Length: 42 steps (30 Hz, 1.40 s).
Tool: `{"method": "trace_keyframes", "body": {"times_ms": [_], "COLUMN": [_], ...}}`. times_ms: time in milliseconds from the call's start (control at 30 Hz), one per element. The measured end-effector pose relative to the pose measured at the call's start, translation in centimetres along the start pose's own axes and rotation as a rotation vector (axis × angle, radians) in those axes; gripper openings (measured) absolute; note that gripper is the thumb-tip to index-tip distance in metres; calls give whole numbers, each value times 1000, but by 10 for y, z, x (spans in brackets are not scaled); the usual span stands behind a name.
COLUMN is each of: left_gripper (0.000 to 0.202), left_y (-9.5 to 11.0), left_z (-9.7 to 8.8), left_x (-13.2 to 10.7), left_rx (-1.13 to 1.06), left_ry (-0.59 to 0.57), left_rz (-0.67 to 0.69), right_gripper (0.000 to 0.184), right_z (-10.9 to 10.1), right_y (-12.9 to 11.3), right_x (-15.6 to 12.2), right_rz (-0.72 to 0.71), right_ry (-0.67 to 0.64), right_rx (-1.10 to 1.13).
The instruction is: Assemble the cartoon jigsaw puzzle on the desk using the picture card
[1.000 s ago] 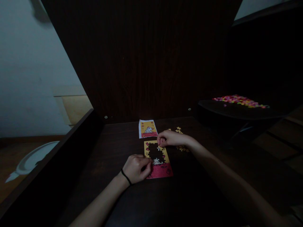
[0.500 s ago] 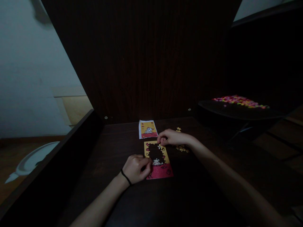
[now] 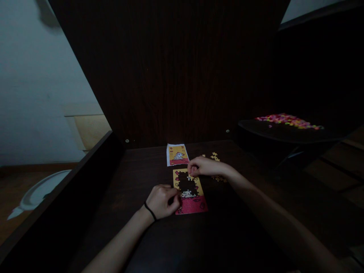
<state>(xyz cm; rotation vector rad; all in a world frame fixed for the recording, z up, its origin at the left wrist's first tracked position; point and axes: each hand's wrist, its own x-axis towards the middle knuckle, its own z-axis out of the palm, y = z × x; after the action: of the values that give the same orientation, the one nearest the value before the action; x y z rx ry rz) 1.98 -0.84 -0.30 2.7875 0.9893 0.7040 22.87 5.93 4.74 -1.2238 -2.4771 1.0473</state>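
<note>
A small jigsaw puzzle [image 3: 191,203] with a yellow border and a red lower band lies on the dark table [image 3: 199,242]; its middle is a dark gap. My left hand [image 3: 161,201], with a black band on the wrist, is curled at the puzzle's left edge, fingertips touching it. My right hand [image 3: 201,166] pinches at the puzzle's upper right corner, over a small piece I can barely make out. A reference picture [image 3: 177,154] of the same image lies just beyond the puzzle.
Loose yellow puzzle pieces [image 3: 214,156] lie scattered behind and beside my right hand. A dark raised surface [image 3: 284,134] at the right carries a strip of colourful small items [image 3: 288,121]. A dark wooden panel stands behind the table. A raised edge runs along the table's left side.
My right hand has shifted slightly left over the puzzle's top edge. My left hand has stayed at the left edge.
</note>
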Motion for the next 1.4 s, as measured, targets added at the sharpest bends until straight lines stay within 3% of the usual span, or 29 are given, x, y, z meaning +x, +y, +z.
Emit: {"method": "trace_keyframes", "body": {"times_ms": [267, 533, 1033, 1267, 1400], "left_gripper": [18, 20, 22, 26, 28], "left_y": [-7, -10, -9, -11, -14], "left_z": [0, 1, -1, 2, 6], "left_x": [-2, -2, -1, 0, -1], "left_rx": [43, 61, 66, -64, -193], "left_ry": [36, 24, 22, 62, 60], "left_rz": [-67, -98, -120, -263, -273], "right_gripper": [7, 9, 11, 10, 9], "right_z": [22, 36, 37, 29, 28], "right_y": [-16, -8, -10, -17, -20], "right_x": [7, 11, 11, 9, 8], "right_rz": [-29, -51, -30, -91, -106], "right_ry": [-54, -57, -66, -19, 33], "right_rx": [75, 23, 8, 77, 144]}}
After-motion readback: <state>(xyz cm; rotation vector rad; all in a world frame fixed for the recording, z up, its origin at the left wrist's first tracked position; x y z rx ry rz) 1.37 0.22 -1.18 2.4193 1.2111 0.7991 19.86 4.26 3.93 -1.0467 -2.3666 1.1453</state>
